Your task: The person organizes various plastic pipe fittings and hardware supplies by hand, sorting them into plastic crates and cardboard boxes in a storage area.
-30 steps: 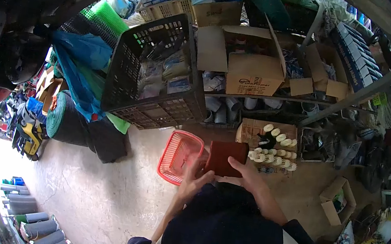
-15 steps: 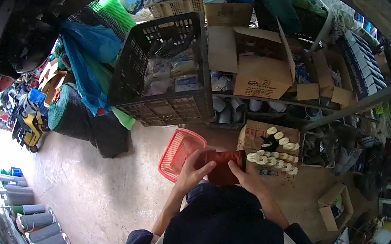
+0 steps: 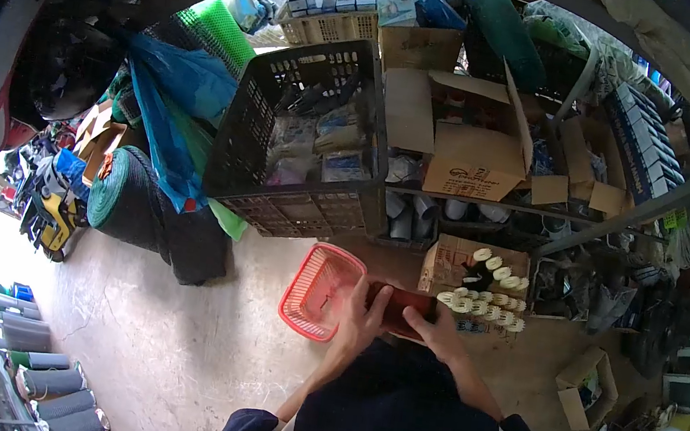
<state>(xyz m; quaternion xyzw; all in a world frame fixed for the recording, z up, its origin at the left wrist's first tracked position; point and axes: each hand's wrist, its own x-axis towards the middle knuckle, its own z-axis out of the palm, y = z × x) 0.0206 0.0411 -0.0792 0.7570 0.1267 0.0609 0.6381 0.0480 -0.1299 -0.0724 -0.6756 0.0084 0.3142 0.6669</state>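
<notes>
A dark reddish-brown object (image 3: 400, 310) is held between both hands in front of the dark shirt. My left hand (image 3: 361, 315) grips its left side, with the thumb on top. On its right side my right hand (image 3: 438, 331) is closed round the edge, thumb also on top. Just left of my left hand, a red plastic basket (image 3: 298, 296) stands with a small thing inside that I cannot make out. To the right of my right hand are several cream ring-shaped pieces (image 3: 481, 307), by a cardboard box (image 3: 441, 259).
A black crate (image 3: 293, 213) with packets stands ahead. Open cardboard boxes (image 3: 475, 165) rest on a shelf behind. At left lies a dark green roll of netting (image 3: 133, 205). An open box (image 3: 588, 389) is on the floor at right, and grey rolls (image 3: 64, 396) lie lower left.
The view has shifted slightly, so the surroundings sit lower in it. The reddish-brown object is now seen tilted and narrower between my hands, both still holding it.
</notes>
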